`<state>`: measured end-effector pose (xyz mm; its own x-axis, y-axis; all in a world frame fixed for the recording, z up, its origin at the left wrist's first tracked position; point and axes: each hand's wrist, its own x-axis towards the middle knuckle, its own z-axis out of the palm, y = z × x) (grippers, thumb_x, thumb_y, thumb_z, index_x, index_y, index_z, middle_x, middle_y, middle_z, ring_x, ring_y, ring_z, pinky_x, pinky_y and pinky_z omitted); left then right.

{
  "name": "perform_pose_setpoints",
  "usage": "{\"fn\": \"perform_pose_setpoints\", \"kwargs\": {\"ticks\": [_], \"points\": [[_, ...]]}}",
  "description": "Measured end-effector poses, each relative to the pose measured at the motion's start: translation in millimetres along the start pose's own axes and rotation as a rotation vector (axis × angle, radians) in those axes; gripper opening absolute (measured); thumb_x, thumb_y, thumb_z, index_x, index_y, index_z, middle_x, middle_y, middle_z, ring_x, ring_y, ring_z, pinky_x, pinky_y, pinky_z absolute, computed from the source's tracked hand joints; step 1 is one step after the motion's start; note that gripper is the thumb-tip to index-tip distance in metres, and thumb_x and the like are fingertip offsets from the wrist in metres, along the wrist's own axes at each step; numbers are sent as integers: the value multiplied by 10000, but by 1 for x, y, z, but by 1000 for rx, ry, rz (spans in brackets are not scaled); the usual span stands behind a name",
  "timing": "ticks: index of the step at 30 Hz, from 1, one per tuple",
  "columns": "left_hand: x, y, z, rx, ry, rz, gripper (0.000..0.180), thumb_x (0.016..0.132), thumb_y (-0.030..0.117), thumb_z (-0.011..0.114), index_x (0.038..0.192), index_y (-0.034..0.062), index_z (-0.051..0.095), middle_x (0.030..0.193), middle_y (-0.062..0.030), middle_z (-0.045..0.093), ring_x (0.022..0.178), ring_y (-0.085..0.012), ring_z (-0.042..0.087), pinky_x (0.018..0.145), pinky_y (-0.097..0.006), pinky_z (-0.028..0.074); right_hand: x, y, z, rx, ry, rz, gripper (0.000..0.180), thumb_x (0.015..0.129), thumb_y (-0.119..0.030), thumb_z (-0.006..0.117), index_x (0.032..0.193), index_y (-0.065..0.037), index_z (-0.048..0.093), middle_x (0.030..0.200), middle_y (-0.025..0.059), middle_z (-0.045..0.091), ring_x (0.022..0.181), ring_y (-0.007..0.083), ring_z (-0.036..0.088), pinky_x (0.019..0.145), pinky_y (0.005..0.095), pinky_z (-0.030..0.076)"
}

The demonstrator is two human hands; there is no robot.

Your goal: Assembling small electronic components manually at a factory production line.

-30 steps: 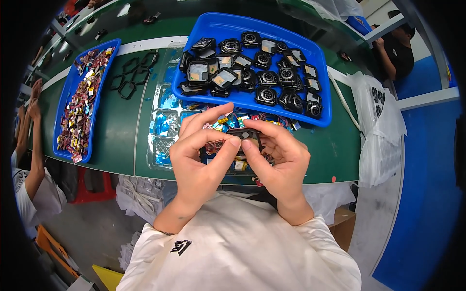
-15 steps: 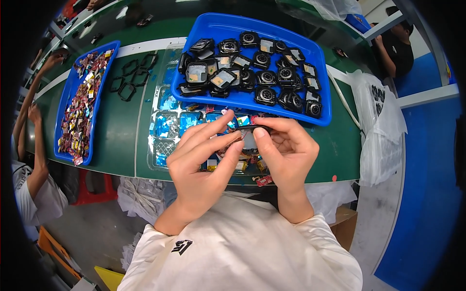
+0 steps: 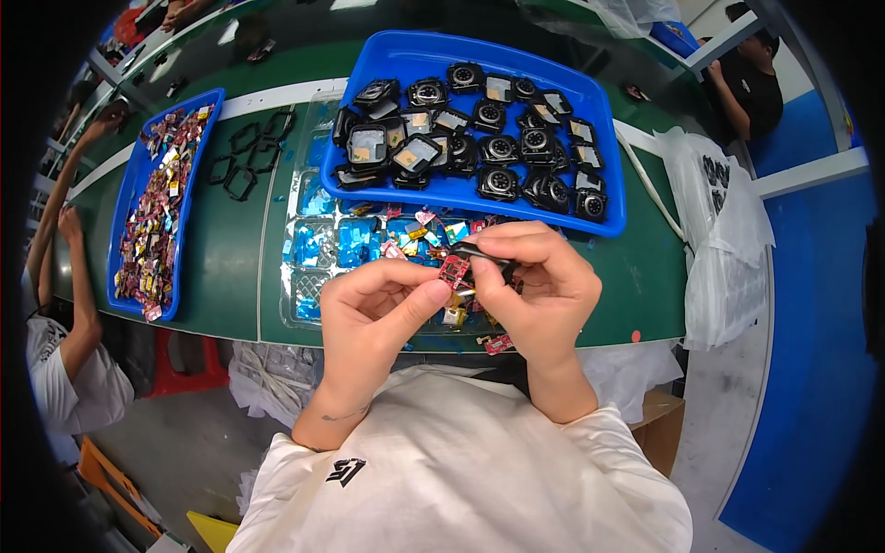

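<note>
Between the thumb and fingers of my left hand [image 3: 373,318] is a small red circuit board [image 3: 452,270]. My right hand [image 3: 542,290] pinches a black watch case [image 3: 467,250], tilted and partly hidden by the fingers. The board lies against the case's near left edge; whether they are still joined I cannot make out. Under both hands, a clear compartment tray [image 3: 289,267] holds blue film scraps and loose electronic parts. Another red circuit board [image 3: 499,345] rests at the table's front edge, below my right hand.
A blue tray [image 3: 392,44] of black watch cases stands beyond my hands. At left, a long blue bin [image 3: 118,230] holds red boards and small batteries, near black frames [image 3: 241,177]. A co-worker's arms [image 3: 81,286] are at far left. Wrapped trays [image 3: 724,249] stand at right.
My left fingers have closed in and lowered, and the red circuit board now shows in their pinch. The watch case has tilted in my right hand.
</note>
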<state>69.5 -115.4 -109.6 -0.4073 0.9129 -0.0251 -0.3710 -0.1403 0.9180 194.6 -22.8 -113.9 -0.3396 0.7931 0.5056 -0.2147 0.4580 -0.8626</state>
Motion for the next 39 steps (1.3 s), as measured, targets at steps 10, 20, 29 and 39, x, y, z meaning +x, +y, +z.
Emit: {"fn": "perform_pose_setpoints", "kwargs": {"ticks": [10,20,29,39], "points": [[-3,0,2,28,62,14,117,771,-52,701,865,-49,633,809,-99,672,727,-110,631,664,-208,495,-1,-11,-2,183,-159,65,200,698,84,701,876,44,620,951,146,626,828,148,645,718,244,569],[1,-7,3,146,32,89,184,732,-35,737,893,-28,647,792,-36,626,697,-65,549,632,-194,430,0,-10,-9,11,-105,80,155,742,-1,716,878,5,642,873,80,656,747,135,646,639,246,526],[0,4,-15,183,-410,-146,155,692,-32,761,823,-25,679,765,-50,643,691,-77,534,634,-215,425,9,-28,-48,-89,-677,-274,248,716,-53,723,962,-62,695,759,59,629,652,212,583,576,318,464],[-4,-4,-48,395,425,551,120,882,63,510,866,-37,575,850,-100,578,832,-162,552,713,-257,457,78,-36,-105,-826,-416,-230,320,776,6,563,1092,-14,614,1028,145,653,965,301,628,850,363,495]]}}
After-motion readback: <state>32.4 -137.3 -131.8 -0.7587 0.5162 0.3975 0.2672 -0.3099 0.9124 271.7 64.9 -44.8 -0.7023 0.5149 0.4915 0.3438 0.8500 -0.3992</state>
